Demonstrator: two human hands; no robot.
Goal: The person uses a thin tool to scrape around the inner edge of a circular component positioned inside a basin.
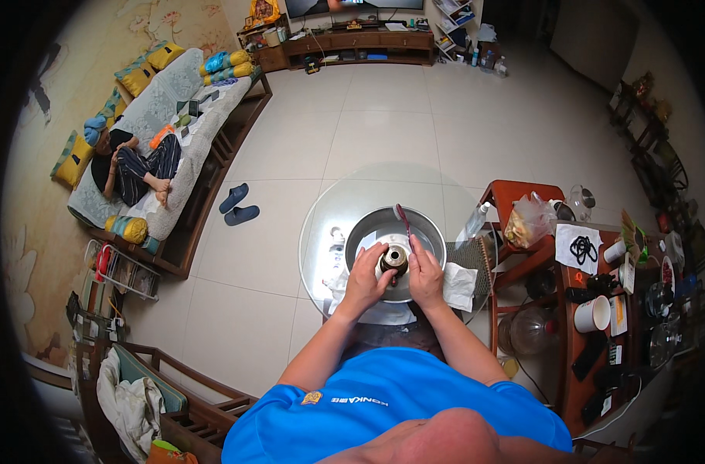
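Above a wide steel basin (431,232) my left hand (363,277) curls round a small dark, rounded vessel-like piece (393,261) with a metal collar and a hole at its top. My right hand (426,275) is closed on a slim brush that looks like a toothbrush (403,219); its dark red end points up and away over the basin's far side. The right fingers are close beside the dark piece. Whether they touch it, I cannot tell. The basin rests on a round glass table (321,205).
White paper (460,286) and a clear bottle (475,221) lie right of the basin. A red stool (522,193) and a crowded side table with a white mug (592,314) stand further right. Slippers (240,205) lie on the floor; a person (136,166) reclines on the sofa.
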